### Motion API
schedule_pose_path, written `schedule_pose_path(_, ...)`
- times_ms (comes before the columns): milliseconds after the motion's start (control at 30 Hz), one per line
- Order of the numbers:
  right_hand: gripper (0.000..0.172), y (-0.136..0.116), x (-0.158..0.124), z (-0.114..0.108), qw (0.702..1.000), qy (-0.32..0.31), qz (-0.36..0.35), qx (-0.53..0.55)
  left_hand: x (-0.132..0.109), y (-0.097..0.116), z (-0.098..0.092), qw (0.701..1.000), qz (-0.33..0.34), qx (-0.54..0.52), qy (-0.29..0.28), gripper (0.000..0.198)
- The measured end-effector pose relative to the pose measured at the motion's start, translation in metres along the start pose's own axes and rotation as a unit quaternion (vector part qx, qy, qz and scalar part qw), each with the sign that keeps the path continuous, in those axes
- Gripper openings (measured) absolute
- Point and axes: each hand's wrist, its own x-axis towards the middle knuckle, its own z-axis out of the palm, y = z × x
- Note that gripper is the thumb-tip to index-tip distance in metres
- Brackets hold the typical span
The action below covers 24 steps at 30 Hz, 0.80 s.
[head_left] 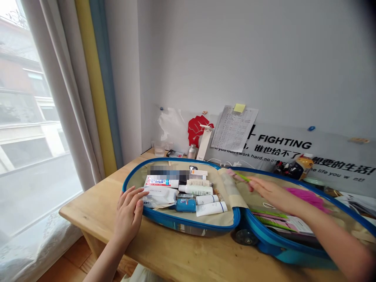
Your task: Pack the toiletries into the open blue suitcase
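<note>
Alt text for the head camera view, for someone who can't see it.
An open blue suitcase lies on a wooden desk; the left hand rests on its rim beside toiletry tubes, the right hand holds a thin green item over the other half.

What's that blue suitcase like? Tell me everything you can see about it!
The blue suitcase lies wide open, like a book, on the wooden table. It looks like hard plastic, with rounded corners, a bright blue rim and beige lining. A small wheel shows between the halves in front. The left half holds white tubes and a packet. The right half holds a pink thing. The left hand lies across the left rim, and the right hand reaches over the right half.
</note>
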Motion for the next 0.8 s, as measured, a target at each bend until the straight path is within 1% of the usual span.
schedule_pose_path(100,0.048,-0.039,0.008,0.014,0.994,-0.048,-0.099,0.014,0.0,0.0,0.0,1.0,0.002,-0.002,0.001,0.038)
schedule_pose_path(200,0.047,-0.072,0.017,0.03,0.981,-0.054,-0.185,-0.006,0.0,0.0,0.0,1.0,0.003,-0.004,0.004,0.038)
schedule_pose_path(233,0.046,-0.081,0.02,0.036,0.978,-0.051,-0.201,-0.012,0.0,0.0,0.001,1.0,0.001,-0.005,0.005,0.038)
schedule_pose_path(333,0.046,-0.099,0.029,0.05,0.975,-0.044,-0.216,-0.022,0.001,0.0,0.001,1.0,0.0,-0.014,0.005,0.037)
schedule_pose_path(467,0.047,-0.11,0.036,0.065,0.975,-0.043,-0.213,-0.045,0.001,0.0,0.002,1.0,0.0,-0.014,0.005,0.037)
schedule_pose_path(633,0.052,-0.116,0.038,0.079,0.972,-0.059,-0.22,-0.053,0.001,0.0,0.001,1.0,-0.002,-0.015,0.002,0.036)
schedule_pose_path(733,0.049,-0.116,0.036,0.084,0.971,-0.073,-0.225,-0.041,0.001,0.0,0.001,1.0,-0.005,-0.013,0.004,0.037)
schedule_pose_path(800,0.045,-0.113,0.035,0.083,0.969,-0.082,-0.232,-0.023,0.001,0.001,0.001,1.0,-0.002,-0.011,0.007,0.037)
